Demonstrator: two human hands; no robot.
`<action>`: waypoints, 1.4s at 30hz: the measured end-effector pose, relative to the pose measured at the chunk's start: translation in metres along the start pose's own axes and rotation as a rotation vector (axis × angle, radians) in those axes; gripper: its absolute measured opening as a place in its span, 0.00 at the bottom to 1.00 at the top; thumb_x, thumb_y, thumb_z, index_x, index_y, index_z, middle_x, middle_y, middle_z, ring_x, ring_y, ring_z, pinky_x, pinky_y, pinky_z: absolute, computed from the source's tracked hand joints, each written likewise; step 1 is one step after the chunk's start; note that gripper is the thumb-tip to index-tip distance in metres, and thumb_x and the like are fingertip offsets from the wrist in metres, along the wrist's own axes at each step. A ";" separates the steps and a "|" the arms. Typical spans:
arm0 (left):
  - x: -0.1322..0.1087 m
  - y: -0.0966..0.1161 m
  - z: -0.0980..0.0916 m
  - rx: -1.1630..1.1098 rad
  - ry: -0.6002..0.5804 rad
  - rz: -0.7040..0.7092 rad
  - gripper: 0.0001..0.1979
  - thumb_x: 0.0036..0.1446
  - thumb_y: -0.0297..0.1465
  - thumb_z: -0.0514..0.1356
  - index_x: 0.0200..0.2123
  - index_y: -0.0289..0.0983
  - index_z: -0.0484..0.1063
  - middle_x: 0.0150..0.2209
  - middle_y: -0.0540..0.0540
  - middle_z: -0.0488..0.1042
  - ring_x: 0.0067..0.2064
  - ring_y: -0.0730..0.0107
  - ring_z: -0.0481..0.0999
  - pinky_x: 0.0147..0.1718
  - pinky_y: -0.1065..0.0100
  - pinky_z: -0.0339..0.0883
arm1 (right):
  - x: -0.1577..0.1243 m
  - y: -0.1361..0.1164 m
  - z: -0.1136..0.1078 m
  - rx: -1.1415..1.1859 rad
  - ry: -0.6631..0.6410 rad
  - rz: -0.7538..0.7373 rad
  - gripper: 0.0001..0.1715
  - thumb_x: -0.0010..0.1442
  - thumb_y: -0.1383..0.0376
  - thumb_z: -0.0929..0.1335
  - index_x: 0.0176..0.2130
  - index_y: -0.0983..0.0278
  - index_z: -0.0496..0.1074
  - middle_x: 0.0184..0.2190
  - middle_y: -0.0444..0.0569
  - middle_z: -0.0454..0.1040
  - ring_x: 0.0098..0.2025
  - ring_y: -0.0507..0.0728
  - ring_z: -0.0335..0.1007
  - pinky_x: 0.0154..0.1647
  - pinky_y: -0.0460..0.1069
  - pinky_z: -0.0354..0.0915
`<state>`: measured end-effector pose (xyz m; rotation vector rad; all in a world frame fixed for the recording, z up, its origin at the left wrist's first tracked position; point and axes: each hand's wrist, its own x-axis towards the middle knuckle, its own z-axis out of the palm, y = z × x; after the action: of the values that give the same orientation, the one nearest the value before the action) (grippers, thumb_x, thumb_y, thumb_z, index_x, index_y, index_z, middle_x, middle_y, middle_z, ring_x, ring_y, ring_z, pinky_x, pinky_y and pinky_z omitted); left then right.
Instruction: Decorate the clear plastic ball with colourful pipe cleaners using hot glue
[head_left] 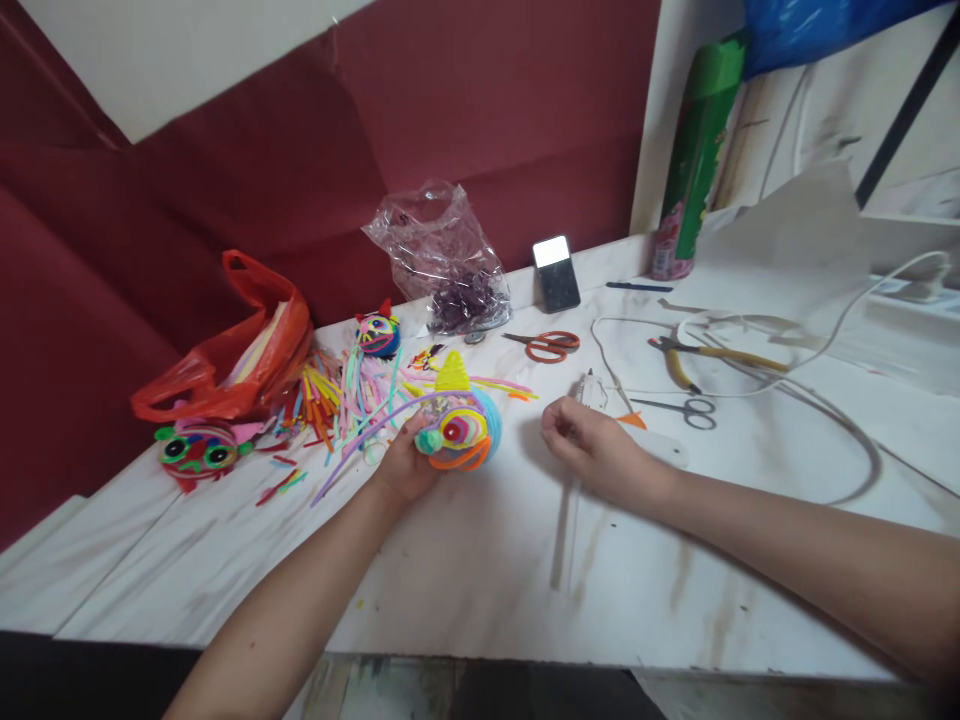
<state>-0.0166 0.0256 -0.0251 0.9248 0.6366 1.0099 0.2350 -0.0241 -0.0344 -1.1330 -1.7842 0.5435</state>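
My left hand [409,465] is closed around the side of a round animal-head craft [480,430] covered in coloured pipe cleaners. It has a yellow ear, a red-and-yellow eye, a teal nose and orange loops. A long purple pipe cleaner [352,455] arches across its top and out to the left. To the right of the craft, my right hand [581,440] has its fingers curled together over a white glue gun [592,392] lying on the table. Whatever those fingers may pinch is hidden. A clear glue stick [562,540] extends toward me from beneath this hand.
Two finished-looking craft heads [199,452] [377,333], loose pipe cleaners [364,395] and a red bag [217,370] occupy the left. Behind are a clear plastic bag [450,260], orange scissors [551,346] and a black device [556,285]. Pliers [720,352], small scissors [694,410] and cables lie right.
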 end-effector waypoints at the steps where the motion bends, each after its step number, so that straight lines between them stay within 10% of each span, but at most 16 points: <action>1: 0.000 0.000 0.000 0.000 -0.001 0.001 0.19 0.54 0.40 0.62 0.44 0.33 0.76 0.40 0.44 0.81 0.43 0.60 0.79 0.48 0.60 0.70 | 0.000 0.001 0.000 -0.008 0.002 -0.007 0.06 0.60 0.64 0.61 0.31 0.60 0.64 0.24 0.43 0.69 0.25 0.52 0.65 0.26 0.47 0.64; 13: -0.001 -0.004 -0.001 0.090 -0.089 0.006 0.20 0.49 0.38 0.65 0.45 0.35 0.75 0.41 0.43 0.80 0.43 0.57 0.79 0.46 0.59 0.71 | -0.009 -0.002 0.008 -0.220 -0.118 -0.466 0.34 0.61 0.73 0.60 0.65 0.59 0.57 0.47 0.58 0.71 0.49 0.61 0.70 0.46 0.58 0.73; 42: -0.006 -0.008 0.016 0.127 -0.001 0.004 0.15 0.43 0.34 0.67 0.35 0.32 0.77 0.34 0.42 0.81 0.34 0.63 0.79 0.36 0.65 0.72 | -0.012 -0.004 0.008 -0.130 -0.056 -0.327 0.17 0.63 0.68 0.63 0.52 0.61 0.65 0.42 0.54 0.74 0.42 0.59 0.75 0.43 0.55 0.74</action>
<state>-0.0022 0.0131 -0.0241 1.0385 0.7047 0.9810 0.2282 -0.0357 -0.0413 -0.8912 -2.0262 0.2693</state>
